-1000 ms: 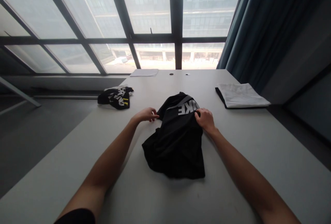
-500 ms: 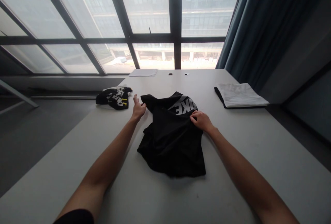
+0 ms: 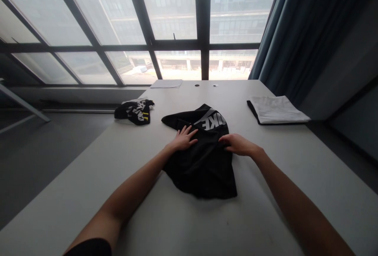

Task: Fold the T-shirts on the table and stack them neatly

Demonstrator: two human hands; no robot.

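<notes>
A black T-shirt (image 3: 203,169) with a white printed logo, upside down from my side, lies partly folded and wrinkled on the table in front of me. My left hand (image 3: 182,140) rests flat on its left middle, fingers spread, pressing on the cloth. At the right edge of the shirt, just below the logo, my right hand (image 3: 238,144) has its fingers curled on the fabric, with the thumb close to the index finger. Its fingertips partly blend into the dark cloth. A pointed flap of the shirt sticks out to the left beyond my left hand.
The white table (image 3: 277,193) reaches toward the windows. At its left edge lies a crumpled black garment (image 3: 134,112) with white and yellow print. A folded white and black cloth (image 3: 279,109) lies on the right. White paper (image 3: 167,84) sits at the far end, beside a blue curtain (image 3: 274,31).
My left hand has left the shirt's upper left corner and come right and nearer, onto the cloth. My right hand has slid slightly down its right edge. The shirt's left side is now folded inward.
</notes>
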